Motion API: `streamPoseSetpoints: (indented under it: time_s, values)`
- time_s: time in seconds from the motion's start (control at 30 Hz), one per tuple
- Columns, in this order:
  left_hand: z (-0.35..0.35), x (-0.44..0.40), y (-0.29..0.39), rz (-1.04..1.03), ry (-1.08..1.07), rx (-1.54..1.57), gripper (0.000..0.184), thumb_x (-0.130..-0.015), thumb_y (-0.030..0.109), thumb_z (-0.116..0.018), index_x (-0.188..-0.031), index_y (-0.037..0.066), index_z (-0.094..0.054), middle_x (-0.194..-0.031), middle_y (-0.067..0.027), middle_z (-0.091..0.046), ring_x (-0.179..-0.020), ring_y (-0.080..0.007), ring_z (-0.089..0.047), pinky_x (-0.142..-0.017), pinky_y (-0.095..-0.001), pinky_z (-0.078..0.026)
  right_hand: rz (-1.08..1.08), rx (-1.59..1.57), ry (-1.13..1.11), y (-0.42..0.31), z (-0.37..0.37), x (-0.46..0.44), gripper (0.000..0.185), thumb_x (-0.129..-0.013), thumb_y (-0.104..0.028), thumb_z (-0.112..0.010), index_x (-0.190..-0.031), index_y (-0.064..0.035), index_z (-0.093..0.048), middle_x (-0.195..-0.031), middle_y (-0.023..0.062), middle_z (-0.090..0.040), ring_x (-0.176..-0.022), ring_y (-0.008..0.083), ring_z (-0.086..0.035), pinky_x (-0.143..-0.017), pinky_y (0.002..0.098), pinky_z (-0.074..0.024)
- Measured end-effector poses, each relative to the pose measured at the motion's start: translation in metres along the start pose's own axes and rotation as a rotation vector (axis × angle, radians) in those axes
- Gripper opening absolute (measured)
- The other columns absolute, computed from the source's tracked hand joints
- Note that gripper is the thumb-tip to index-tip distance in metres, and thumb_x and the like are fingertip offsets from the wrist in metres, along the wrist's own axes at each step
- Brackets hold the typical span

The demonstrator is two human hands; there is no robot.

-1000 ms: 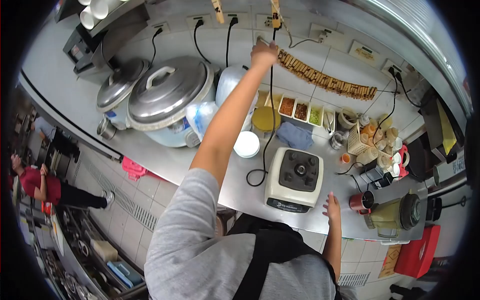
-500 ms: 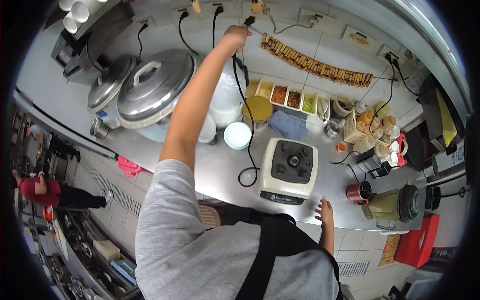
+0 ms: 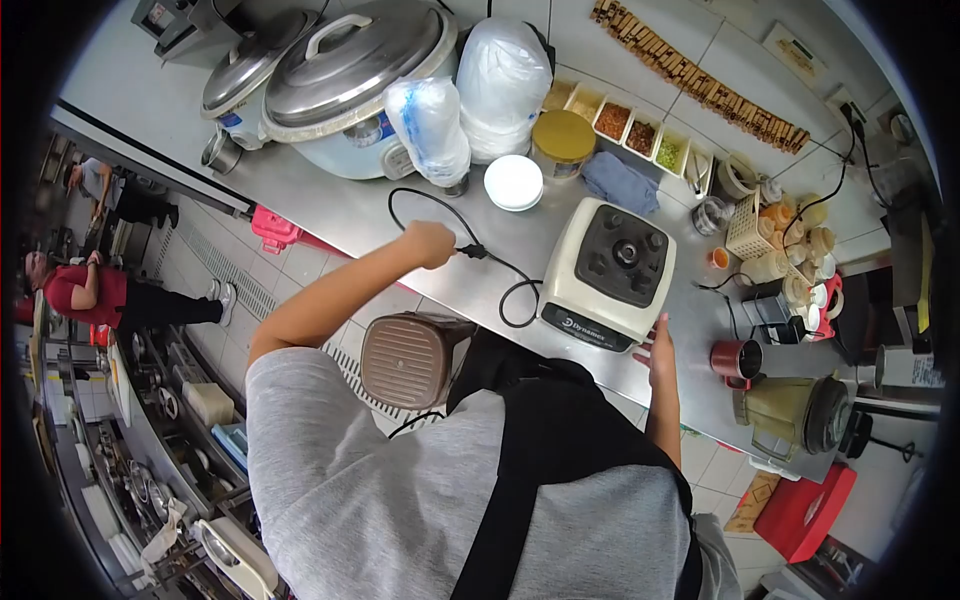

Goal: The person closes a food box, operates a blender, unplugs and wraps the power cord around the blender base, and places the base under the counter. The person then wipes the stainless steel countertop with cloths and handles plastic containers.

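Observation:
My left hand is closed around a black power cord over the counter's front edge. The cord's dark plug sticks out to the right of my fist. The cord loops over the steel counter to a cream blender base with a black top and no jug on it. My right hand is at the base's front right corner, fingers stretched out along its side; whether they press on it, I cannot tell. A white bowl and a blue-grey cloth lie behind the base.
Large lidded cookers and plastic-wrapped stacks line the back left. Spice tubs and a bottle basket stand back right. A red mug and a blender jug are at right. Below is a brown stool; a person stands far left.
My left hand has come down from the wall sockets to the counter's front edge with the plug and cord. My right hand has moved up against the blender base. The view has shifted.

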State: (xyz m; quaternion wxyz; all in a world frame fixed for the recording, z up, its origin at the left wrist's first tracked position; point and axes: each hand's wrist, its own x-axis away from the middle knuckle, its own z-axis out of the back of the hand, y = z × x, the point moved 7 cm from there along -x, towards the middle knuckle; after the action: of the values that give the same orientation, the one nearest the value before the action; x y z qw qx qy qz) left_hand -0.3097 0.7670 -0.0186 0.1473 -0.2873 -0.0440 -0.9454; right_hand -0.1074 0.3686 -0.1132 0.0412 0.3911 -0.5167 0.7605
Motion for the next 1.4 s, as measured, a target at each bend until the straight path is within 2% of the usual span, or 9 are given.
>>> streamPoseSetpoints:
  time_s: [0.1, 0.17, 0.2, 0.3, 0.5, 0.73, 0.9, 1.23, 1.4]
  values:
    - [-0.062, -0.019, -0.015, 0.173, -0.021, 0.048, 0.026, -0.083, 0.029, -0.054, -0.084, 0.006, -0.065, -0.091, -0.0111, -0.065, -0.084, -0.0306, -0.06, -0.072, -0.0438, -0.046, 0.029, -0.036, 0.028, -0.022, -0.002, 0.003, 0.083, -0.083, -0.073, -0.03, -0.127, -0.0043, -0.044, -0.12, 0.0132, -0.051, -0.102, 0.0274, -0.052, -0.082, 0.0441, -0.0442]
    - [-0.041, -0.016, -0.015, 0.384, 0.535, -0.225, 0.028, -0.078, 0.024, -0.058, -0.097, 0.004, -0.061, -0.097, -0.009, -0.059, -0.092, -0.0278, -0.055, -0.074, -0.0403, -0.045, 0.046, -0.043, 0.024, -0.035, -0.001, 0.007, 0.081, -0.084, -0.071, -0.031, -0.127, -0.0036, -0.043, -0.12, 0.0129, -0.051, -0.102, 0.027, -0.052, -0.083, 0.0429, -0.0439]
    - [-0.02, -0.01, 0.002, 0.355, 0.667, -0.226, 0.039, -0.08, 0.013, -0.054, -0.117, 0.003, -0.051, -0.103, -0.0106, -0.052, -0.097, -0.0279, -0.05, -0.075, -0.0378, -0.043, 0.09, -0.035, 0.03, -0.044, -0.003, 0.008, 0.08, -0.085, -0.069, -0.031, -0.128, -0.0033, -0.043, -0.12, 0.0128, -0.051, -0.101, 0.0268, -0.052, -0.083, 0.0423, -0.044]
    - [-0.001, -0.019, 0.059, -0.029, 0.852, 0.467, 0.046, -0.074, 0.003, -0.059, -0.119, 0.0, -0.048, -0.102, -0.0195, -0.053, -0.096, -0.0356, -0.051, -0.083, -0.0445, -0.042, 0.13, -0.014, 0.037, -0.059, -0.012, 0.016, 0.075, -0.088, -0.065, -0.032, -0.131, -0.0035, -0.042, -0.121, 0.0129, -0.051, -0.103, 0.0248, -0.052, -0.083, 0.04, -0.0442]
    - [-0.05, -0.114, 0.134, -0.094, 0.266, 1.935, 0.062, -0.094, 0.049, -0.038, -0.132, -0.001, -0.036, -0.124, -0.018, -0.049, -0.117, -0.0253, -0.045, -0.097, -0.0349, -0.035, 0.563, 0.06, 0.241, -0.075, -0.02, 0.02, 0.059, -0.096, -0.042, -0.037, -0.137, 0.0004, -0.032, -0.131, 0.0206, -0.045, -0.121, 0.0268, -0.044, -0.101, 0.0325, -0.0309]
    - [-0.032, -0.104, 0.155, -0.1, 0.409, 2.128, 0.067, -0.095, 0.05, -0.032, -0.142, 0.003, -0.021, -0.144, -0.0167, -0.027, -0.132, -0.0252, -0.027, -0.108, -0.0335, -0.021, 0.391, -0.115, 0.175, -0.071, -0.033, 0.026, 0.066, -0.096, -0.043, -0.038, -0.141, 0.0018, -0.021, -0.142, 0.0176, -0.031, -0.13, 0.0249, -0.032, -0.106, 0.031, -0.0237]
    - [0.018, -0.085, 0.144, -0.051, 0.81, 1.42, 0.065, -0.093, 0.047, -0.037, -0.138, 0.0, -0.03, -0.137, -0.0248, -0.034, -0.124, -0.0367, -0.035, -0.104, -0.0384, -0.026, 0.257, -0.643, -0.103, -0.037, -0.033, 0.003, 0.054, -0.098, -0.042, -0.033, -0.135, -0.0036, -0.036, -0.134, 0.0113, -0.044, -0.122, 0.0227, -0.042, -0.103, 0.0335, -0.0308]
    - [0.159, -0.021, 0.208, 0.048, 0.592, 0.089, 0.089, -0.08, 0.067, -0.041, -0.136, -0.002, -0.034, -0.114, -0.0317, -0.044, -0.098, -0.0394, -0.045, -0.088, -0.0479, -0.034, -0.046, -1.333, -0.621, 0.005, -0.152, -0.003, 0.048, -0.093, -0.041, -0.03, -0.116, -0.0074, -0.055, -0.111, 0.0112, -0.06, -0.106, 0.0263, -0.056, -0.093, 0.0442, -0.0435]
    - [0.144, -0.038, 0.27, 0.098, 0.406, -0.173, 0.09, -0.081, 0.063, -0.044, -0.137, -0.007, -0.028, -0.134, -0.0374, -0.03, -0.127, -0.0463, -0.027, -0.1, -0.0509, -0.029, -0.096, -1.553, -0.637, -0.019, -0.169, 0.025, 0.047, -0.091, -0.047, -0.041, -0.118, -0.0101, -0.053, -0.117, 0.0057, -0.058, -0.108, 0.0247, -0.054, -0.093, 0.042, -0.0439]
